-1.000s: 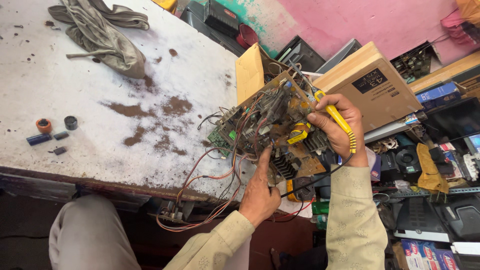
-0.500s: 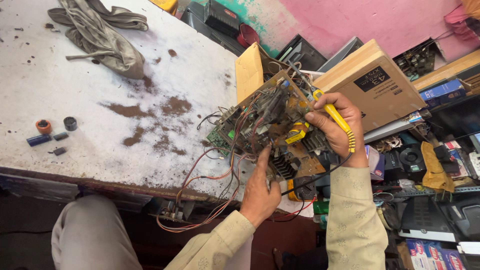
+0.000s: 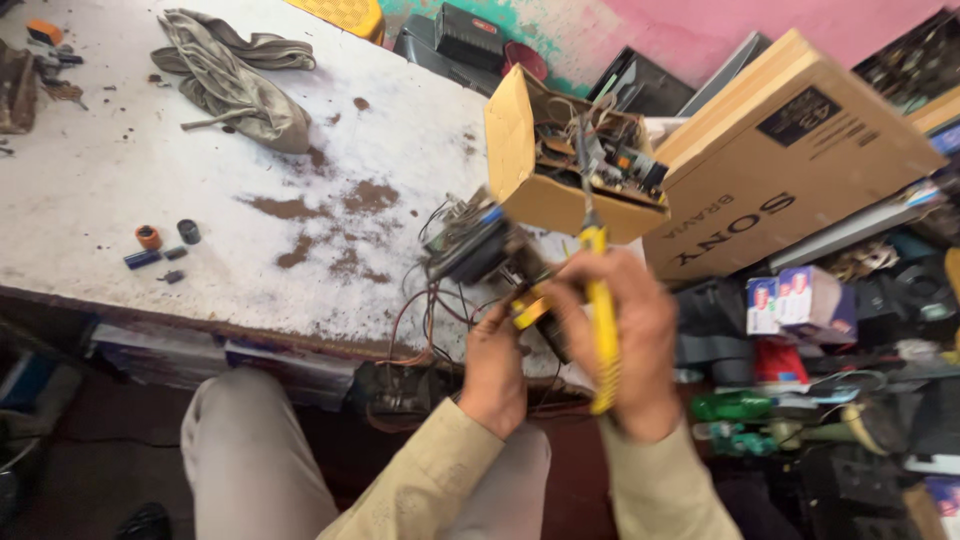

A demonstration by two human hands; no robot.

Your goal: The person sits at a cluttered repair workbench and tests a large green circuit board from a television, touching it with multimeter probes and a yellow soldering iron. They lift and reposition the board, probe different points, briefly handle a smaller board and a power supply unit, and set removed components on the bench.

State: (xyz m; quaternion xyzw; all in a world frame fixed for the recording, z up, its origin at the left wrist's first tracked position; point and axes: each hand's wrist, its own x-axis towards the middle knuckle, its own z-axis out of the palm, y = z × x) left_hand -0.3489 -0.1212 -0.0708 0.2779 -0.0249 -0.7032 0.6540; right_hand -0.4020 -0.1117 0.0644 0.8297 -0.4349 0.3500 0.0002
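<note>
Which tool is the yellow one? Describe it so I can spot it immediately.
Start at the white worktable and go to its right edge, by the small open cardboard box. In front of it the right hand grips a yellow-handled tool, the only long bright yellow thing there.

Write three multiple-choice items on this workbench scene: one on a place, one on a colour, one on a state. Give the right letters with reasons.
1. Where does the grey cloth lie?
A. On the far part of the white table
B. In the small open carton
C. On the person's lap

2. What colour is the handle of the tool in the right hand?
A. Red
B. Yellow
C. Black

3. How is the circuit board held?
A. Lying flat, untouched
B. Gripped by the left hand at the table's edge
C. Packed inside the large box

Answers: 1 A, the cloth rests on the tabletop far from the hands. 2 B, the handle in the fist is yellow. 3 B, the left hand's fingers close on the board with its wires hanging.
</note>
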